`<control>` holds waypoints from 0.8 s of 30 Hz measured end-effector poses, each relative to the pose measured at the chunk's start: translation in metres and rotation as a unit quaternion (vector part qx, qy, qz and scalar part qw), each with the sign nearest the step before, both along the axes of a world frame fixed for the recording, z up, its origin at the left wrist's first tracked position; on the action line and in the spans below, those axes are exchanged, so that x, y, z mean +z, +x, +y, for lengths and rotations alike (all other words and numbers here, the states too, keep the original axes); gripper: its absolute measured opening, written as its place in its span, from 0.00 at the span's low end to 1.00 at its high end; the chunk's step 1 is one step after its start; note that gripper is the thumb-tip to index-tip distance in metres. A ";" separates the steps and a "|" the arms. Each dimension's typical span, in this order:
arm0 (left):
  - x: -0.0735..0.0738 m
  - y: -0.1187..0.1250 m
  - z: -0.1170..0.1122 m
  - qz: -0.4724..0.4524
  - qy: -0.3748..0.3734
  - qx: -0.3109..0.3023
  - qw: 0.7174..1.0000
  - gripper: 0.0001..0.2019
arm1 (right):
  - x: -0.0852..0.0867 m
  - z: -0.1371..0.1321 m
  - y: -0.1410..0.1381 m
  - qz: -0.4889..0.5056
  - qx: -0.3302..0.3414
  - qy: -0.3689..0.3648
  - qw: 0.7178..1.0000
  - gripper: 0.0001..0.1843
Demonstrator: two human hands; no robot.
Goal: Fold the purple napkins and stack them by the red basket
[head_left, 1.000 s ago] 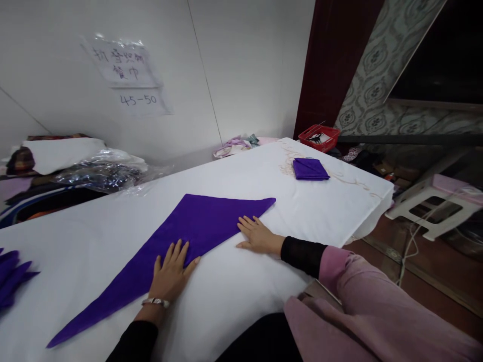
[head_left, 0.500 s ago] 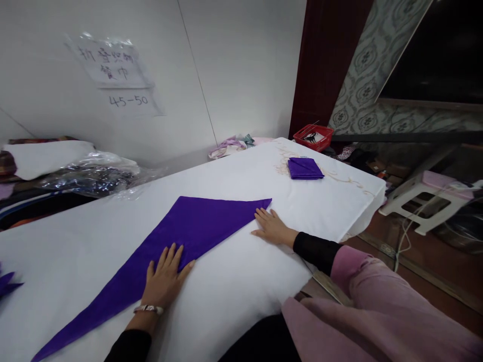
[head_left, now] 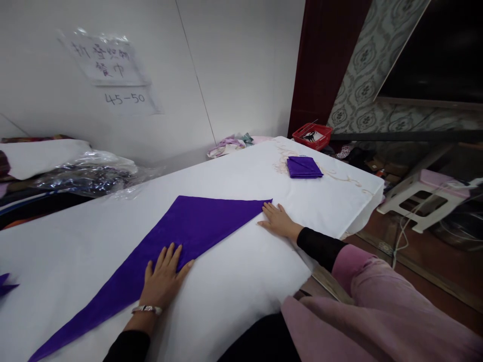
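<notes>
A purple napkin [head_left: 196, 221], folded into a wide triangle, lies flat on the white tablecloth [head_left: 234, 176]. Its long folded edge faces me, and one tip trails off to the lower left. My left hand [head_left: 163, 274] rests on the napkin near the middle of that edge, fingers spread and palm down. At the right tip, my right hand [head_left: 279, 220] lies flat with its fingertips touching the cloth. Neither hand grasps anything. A stack of folded purple napkins [head_left: 304, 167] sits farther back on the right.
More purple cloth [head_left: 6, 285] pokes in at the left edge. Fabrics under clear plastic [head_left: 94, 173] lie along the wall, where handwritten paper [head_left: 107, 65] hangs. Beyond the table's far end is a red basket [head_left: 312, 136]. A stool [head_left: 426, 196] stands right.
My right hand has slid right and slightly away from me along the napkin's edge to its tip. My left hand stays in place on the napkin.
</notes>
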State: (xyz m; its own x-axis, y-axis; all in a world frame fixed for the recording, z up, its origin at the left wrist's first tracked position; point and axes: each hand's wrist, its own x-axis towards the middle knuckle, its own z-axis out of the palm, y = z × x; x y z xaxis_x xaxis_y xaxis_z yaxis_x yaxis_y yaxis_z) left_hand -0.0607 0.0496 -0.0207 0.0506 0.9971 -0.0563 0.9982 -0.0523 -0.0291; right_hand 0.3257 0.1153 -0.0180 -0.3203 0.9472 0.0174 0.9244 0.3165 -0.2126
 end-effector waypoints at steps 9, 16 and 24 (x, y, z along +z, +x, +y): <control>-0.004 -0.002 0.000 0.011 0.010 -0.005 1.000 0.34 | -0.004 0.007 0.011 0.003 -0.015 -0.006 1.000 0.41; -0.001 0.000 -0.001 0.014 -0.005 0.003 1.000 0.34 | -0.003 0.016 0.023 0.038 -0.023 0.035 0.998 0.29; 0.000 0.000 0.000 0.004 0.005 -0.002 1.000 0.33 | 0.002 0.048 0.030 0.181 -0.068 0.050 0.980 0.12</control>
State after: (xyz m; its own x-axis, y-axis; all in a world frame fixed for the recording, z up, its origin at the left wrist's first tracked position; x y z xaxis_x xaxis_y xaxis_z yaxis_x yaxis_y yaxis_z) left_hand -0.0604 0.0495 -0.0212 0.0545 0.9974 -0.0475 0.9977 -0.0562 -0.0367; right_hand 0.3554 0.1633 -0.0161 -0.1475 0.9683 0.2014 0.8288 0.2322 -0.5091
